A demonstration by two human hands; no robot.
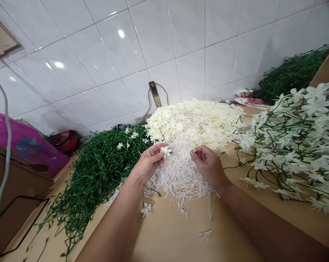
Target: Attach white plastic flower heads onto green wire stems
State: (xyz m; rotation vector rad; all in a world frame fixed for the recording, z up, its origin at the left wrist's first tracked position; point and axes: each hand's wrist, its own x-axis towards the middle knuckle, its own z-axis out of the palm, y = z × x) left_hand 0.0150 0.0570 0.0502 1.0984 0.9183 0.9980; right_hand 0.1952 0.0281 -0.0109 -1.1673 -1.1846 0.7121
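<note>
My left hand (150, 162) pinches a white artificial flower (166, 150) between thumb and fingers. A green stem with another white flower (146, 210) hangs below that hand. To the right, my right hand (209, 163) has thumb and fingertips pressed together; a tiny whitish bit shows at the tips, too small to name. Between and below the hands lies a heap of thin white stamens (178, 178). Behind it spreads a mound of loose cream-white petals (197, 118). Left of my left hand is a large pile of green plastic stems (99, 171).
Assembled white flowers on green stems (284, 145) are heaped at the right, with more green stems (292, 74) behind. A dark metal strip (154, 94) leans on the tiled wall. At left are a cardboard box (17, 189), a purple bag (30, 145) and a grey cable (6, 145).
</note>
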